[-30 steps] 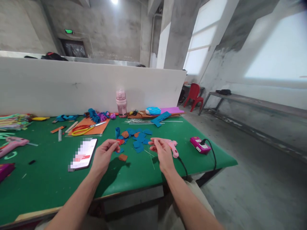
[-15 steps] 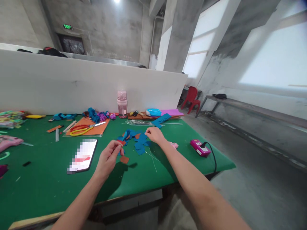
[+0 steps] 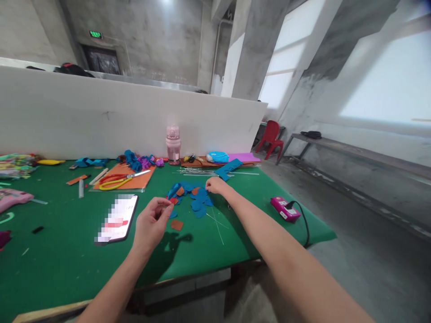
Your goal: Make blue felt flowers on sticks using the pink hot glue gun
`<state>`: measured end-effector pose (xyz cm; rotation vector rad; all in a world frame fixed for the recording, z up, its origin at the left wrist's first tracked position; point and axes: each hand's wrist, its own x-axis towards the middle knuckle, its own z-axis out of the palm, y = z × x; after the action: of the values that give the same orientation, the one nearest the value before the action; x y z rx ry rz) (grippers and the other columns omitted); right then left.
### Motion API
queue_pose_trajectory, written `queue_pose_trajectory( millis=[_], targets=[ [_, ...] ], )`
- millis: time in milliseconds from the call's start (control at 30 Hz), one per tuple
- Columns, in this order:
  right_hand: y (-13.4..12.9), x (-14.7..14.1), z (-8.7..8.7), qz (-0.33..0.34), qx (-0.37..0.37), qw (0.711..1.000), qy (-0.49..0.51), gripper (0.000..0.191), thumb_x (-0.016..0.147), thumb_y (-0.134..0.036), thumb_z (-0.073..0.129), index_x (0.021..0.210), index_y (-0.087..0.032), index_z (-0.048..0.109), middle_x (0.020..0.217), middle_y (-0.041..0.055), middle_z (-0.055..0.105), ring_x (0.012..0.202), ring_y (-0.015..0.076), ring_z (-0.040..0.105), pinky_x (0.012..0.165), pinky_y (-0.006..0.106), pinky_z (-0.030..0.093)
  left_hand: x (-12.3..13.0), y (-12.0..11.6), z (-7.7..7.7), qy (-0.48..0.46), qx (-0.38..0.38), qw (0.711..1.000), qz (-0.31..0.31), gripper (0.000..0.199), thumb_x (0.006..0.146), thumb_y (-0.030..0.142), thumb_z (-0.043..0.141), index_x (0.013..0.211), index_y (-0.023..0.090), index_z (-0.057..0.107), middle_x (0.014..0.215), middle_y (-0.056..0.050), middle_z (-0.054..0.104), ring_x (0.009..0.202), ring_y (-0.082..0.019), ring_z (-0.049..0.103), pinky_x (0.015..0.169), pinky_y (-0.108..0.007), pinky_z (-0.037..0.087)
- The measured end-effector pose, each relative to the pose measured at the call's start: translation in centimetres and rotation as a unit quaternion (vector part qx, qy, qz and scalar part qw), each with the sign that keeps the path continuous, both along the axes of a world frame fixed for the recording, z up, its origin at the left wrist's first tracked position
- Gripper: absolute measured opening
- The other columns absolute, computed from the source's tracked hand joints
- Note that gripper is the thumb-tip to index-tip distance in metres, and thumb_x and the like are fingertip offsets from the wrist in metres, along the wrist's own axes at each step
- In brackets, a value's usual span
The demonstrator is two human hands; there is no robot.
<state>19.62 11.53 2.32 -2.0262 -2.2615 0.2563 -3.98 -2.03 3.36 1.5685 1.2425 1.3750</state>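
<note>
My left hand (image 3: 153,220) is closed in a pinch, thumb against forefinger, just above the table. A red scrap (image 3: 174,200) and an upturned blue piece (image 3: 173,190) show right by its fingertips; whether they are held or lie behind, I cannot tell. My right hand (image 3: 217,185) has its fingers drawn together at the right edge of a loose pile of blue cut pieces (image 3: 198,205). What it grips, if anything, is too small to make out. A brown piece (image 3: 177,224) lies below the left fingertips, and thin clear strands (image 3: 218,224) lie below the pile.
To the left lies a lit phone (image 3: 117,219). Behind it, scissors (image 3: 117,180) rest on an orange sheet (image 3: 143,179). A pink bottle (image 3: 173,146) stands against the white partition (image 3: 208,116). Thin wires (image 3: 198,171) lie at the back; a magenta power box (image 3: 284,208) sits right.
The view has shifted slightly. My left hand has turned a little, with its fingers rounder. My right hand stays at the blue pile, and a pink object beside its forearm is now hidden.
</note>
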Motion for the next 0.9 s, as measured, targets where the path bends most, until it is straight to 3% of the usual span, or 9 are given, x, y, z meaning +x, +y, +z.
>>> queue_pose_trajectory(
  millis=[133, 300, 467, 567, 600, 667, 733, 800, 900],
  targets=[
    [0.4, -0.8, -1.3, -0.018, -0.016, 1.0, 0.011, 0.009, 0.06, -0.025, 0.066, 0.066, -0.018, 0.067, 0.078, 0.0068, 0.068, 0.074, 0.0179, 0.06, 0.06, 0.021, 0.04, 0.3, 0.0, -0.6, 0.024, -0.002, 1.0, 0.006, 0.019, 0.07, 0.037, 0.059, 0.078, 0.021, 0.056, 0.046, 0.006, 0.047, 0.041, -0.009, 0.035, 0.043, -0.02, 0.024],
    [0.4, -0.8, -1.5, -0.026, 0.004, 0.997, 0.066, 0.004, 0.057, -0.011, 0.062, 0.058, -0.015, 0.063, 0.068, 0.007, 0.065, 0.07, 0.018, 0.059, 0.061, 0.022, 0.04, 0.6, 0.0, -0.9, 0.056, 0.007, 0.998, 0.011, 0.018, 0.071, 0.037, 0.058, 0.08, 0.021, 0.055, 0.042, 0.008, 0.04, 0.042, -0.009, 0.033, 0.045, -0.02, 0.025],
    [-1.1, -0.5, 0.6, -0.03, 0.069, 0.982, 0.175, 0.026, 0.064, -0.014, 0.059, 0.089, -0.015, 0.06, 0.087, 0.0061, 0.063, 0.08, 0.0172, 0.057, 0.068, 0.024, 0.042, 0.3, 0.4, -1.1, 0.06, -0.011, 0.998, 0.018, 0.025, 0.072, 0.039, 0.056, 0.087, 0.019, 0.057, 0.044, 0.008, 0.039, 0.042, -0.008, 0.032, 0.045, -0.02, 0.026],
    [-4.5, -1.4, 1.7, -0.019, 0.067, 0.964, 0.255, 0.04, 0.07, -0.024, 0.057, 0.108, -0.017, 0.05, 0.087, 0.0029, 0.061, 0.071, 0.0127, 0.058, 0.064, 0.023, 0.044, 0.2, 0.5, -0.9, 0.023, -0.047, 0.999, 0.009, 0.03, 0.07, 0.041, 0.058, 0.087, 0.017, 0.06, 0.043, 0.008, 0.038, 0.041, -0.007, 0.031, 0.042, -0.02, 0.023],
    [-6.2, -1.9, 1.8, -0.008, 0.056, 0.953, 0.299, 0.041, 0.072, -0.028, 0.056, 0.111, -0.018, 0.047, 0.086, 0.0013, 0.06, 0.066, 0.0108, 0.058, 0.061, 0.023, 0.045, 0.3, 0.5, -0.7, 0.004, -0.062, 0.998, 0.0, 0.032, 0.069, 0.042, 0.059, 0.086, 0.016, 0.062, 0.043, 0.007, 0.038, 0.041, -0.007, 0.032, 0.041, -0.02, 0.023],
    [-9.8, -3.1, 1.7, 0.027, -0.027, 0.856, 0.516, 0.036, 0.069, -0.028, 0.06, 0.102, -0.018, 0.052, 0.081, -0.0002, 0.059, 0.062, 0.0105, 0.058, 0.061, 0.024, 0.046, 0.6, 0.1, -0.5, -0.033, -0.097, 0.994, -0.028, 0.036, 0.066, 0.044, 0.061, 0.085, 0.014, 0.064, 0.043, 0.006, 0.041, 0.04, -0.007, 0.033, 0.039, -0.02, 0.023],
    [-13.2, -4.2, 1.3, 0.037, -0.087, 0.786, 0.611, 0.028, 0.062, -0.031, 0.067, 0.083, -0.017, 0.056, 0.068, -0.0033, 0.056, 0.057, 0.0098, 0.055, 0.059, 0.024, 0.045, 1.2, -0.4, -0.2, -0.056, -0.131, 0.988, -0.062, 0.041, 0.063, 0.046, 0.062, 0.087, 0.013, 0.064, 0.045, 0.004, 0.047, 0.039, -0.007, 0.035, 0.038, -0.02, 0.024],
    [-15.5, -4.9, 0.7, 0.03, -0.107, 0.749, 0.653, 0.027, 0.058, -0.033, 0.07, 0.074, -0.016, 0.056, 0.064, -0.0043, 0.055, 0.054, 0.0086, 0.053, 0.058, 0.023, 0.044, 2.0, -1.1, -0.1, -0.062, -0.162, 0.98, -0.094, 0.043, 0.061, 0.046, 0.063, 0.088, 0.013, 0.064, 0.048, 0.003, 0.05, 0.038, -0.007, 0.036, 0.038, -0.019, 0.025],
    [-16.8, -5.3, -0.1, 0.016, -0.097, 0.72, 0.687, 0.029, 0.056, -0.034, 0.072, 0.073, -0.015, 0.057, 0.064, -0.0041, 0.056, 0.054, 0.008, 0.053, 0.057, 0.022, 0.043, 3.1, -1.9, -0.3, -0.059, -0.197, 0.971, -0.124, 0.038, 0.058, 0.042, 0.067, 0.082, 0.013, 0.063, 0.051, 0.004, 0.052, 0.038, -0.005, 0.034, 0.038, -0.019, 0.025]
  ],
)
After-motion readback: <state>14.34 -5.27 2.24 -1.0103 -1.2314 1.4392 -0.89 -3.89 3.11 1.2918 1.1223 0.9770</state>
